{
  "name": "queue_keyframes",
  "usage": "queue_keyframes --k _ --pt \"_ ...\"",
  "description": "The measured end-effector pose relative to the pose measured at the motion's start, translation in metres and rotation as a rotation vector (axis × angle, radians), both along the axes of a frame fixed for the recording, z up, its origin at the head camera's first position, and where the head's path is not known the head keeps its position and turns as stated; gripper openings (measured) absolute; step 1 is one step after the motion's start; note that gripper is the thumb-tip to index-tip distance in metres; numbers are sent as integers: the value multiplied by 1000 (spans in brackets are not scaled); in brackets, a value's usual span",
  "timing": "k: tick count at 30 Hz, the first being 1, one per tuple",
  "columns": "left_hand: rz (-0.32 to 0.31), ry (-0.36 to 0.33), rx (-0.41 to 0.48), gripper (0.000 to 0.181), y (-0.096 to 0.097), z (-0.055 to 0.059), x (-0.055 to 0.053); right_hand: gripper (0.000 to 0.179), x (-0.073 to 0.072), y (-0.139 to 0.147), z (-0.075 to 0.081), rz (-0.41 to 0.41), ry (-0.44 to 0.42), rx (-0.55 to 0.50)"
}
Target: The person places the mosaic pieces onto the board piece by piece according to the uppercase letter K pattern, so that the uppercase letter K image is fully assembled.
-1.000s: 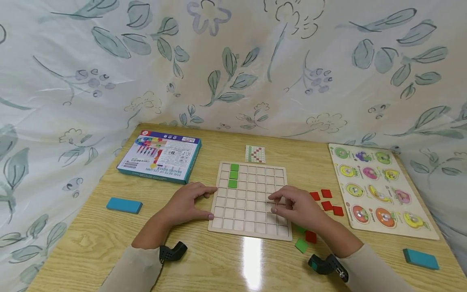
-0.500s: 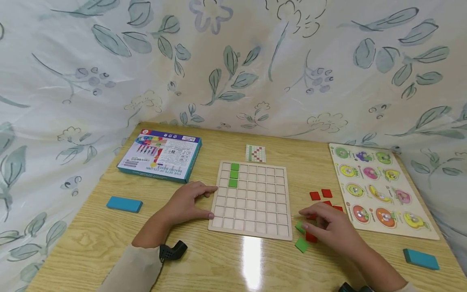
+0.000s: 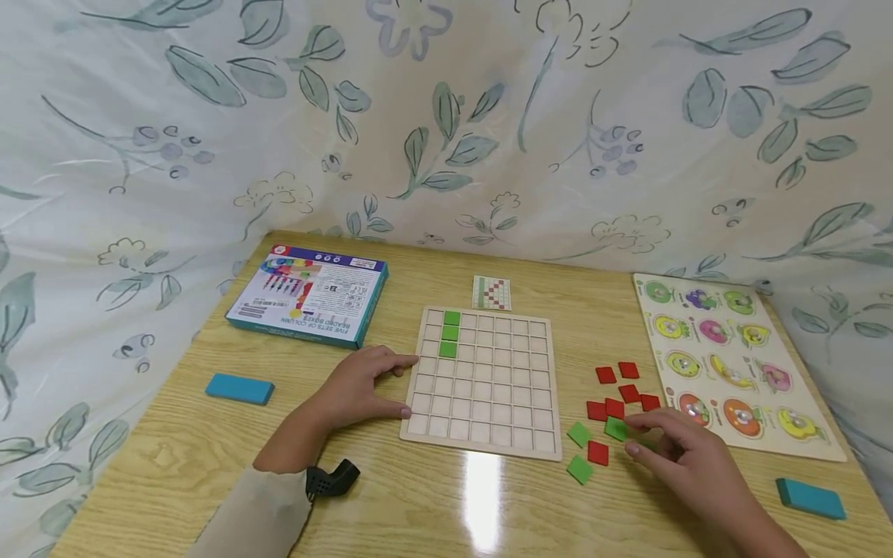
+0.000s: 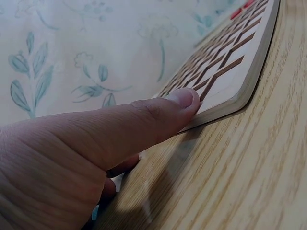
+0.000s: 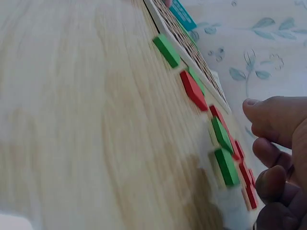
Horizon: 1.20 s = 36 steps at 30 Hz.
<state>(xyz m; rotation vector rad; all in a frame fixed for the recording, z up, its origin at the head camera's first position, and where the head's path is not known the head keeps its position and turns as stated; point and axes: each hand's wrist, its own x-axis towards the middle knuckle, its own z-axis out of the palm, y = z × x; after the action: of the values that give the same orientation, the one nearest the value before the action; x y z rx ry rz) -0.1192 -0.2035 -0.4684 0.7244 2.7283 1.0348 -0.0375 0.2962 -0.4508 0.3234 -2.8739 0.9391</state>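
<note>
A square wooden grid board (image 3: 488, 452) lies on the table, three green tiles (image 3: 449, 333) in a line in its second column. My left hand (image 3: 356, 391) rests at the board's left edge with thumb and index finger spread; in the left wrist view the thumb (image 4: 180, 98) touches the rim. To the right, my right hand (image 3: 687, 461) is over the loose tiles, thumb and index finger apart. Its index fingertip is right at a green tile (image 3: 617, 428). The right wrist view shows another green tile (image 5: 226, 166) close by the fingers, which are loosely bent and hold nothing.
Several red tiles (image 3: 629, 394) and more green tiles (image 3: 579, 470) lie right of the board. Behind it is a small pattern card (image 3: 491, 293). A boxed toy (image 3: 307, 298) stands back left, a fruit puzzle board (image 3: 739, 364) right. Blue blocks (image 3: 239, 389) lie at both sides.
My right hand has moved from over the board's right side to the loose tiles, then farther right, uncovering red and green tiles. The left hand has stayed at the board's edge.
</note>
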Motion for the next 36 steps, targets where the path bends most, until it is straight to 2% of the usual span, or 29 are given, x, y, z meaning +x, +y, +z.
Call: queue_keyframes --k 7,18,24,32,36 --pt "2 -2 -3 79 1 0 0 35 8 15 -5 -67 -87 79" --pt "10 -5 -4 78 1 2 1 30 13 19 -8 -107 -165 101" --pt "13 0 -3 78 0 0 1 32 8 18 -4 -114 -241 99" --pt "10 7 1 78 1 1 1 14 0 20 7 -115 -356 26" --pt "11 5 -2 78 1 1 1 10 -5 17 12 -90 -366 9"
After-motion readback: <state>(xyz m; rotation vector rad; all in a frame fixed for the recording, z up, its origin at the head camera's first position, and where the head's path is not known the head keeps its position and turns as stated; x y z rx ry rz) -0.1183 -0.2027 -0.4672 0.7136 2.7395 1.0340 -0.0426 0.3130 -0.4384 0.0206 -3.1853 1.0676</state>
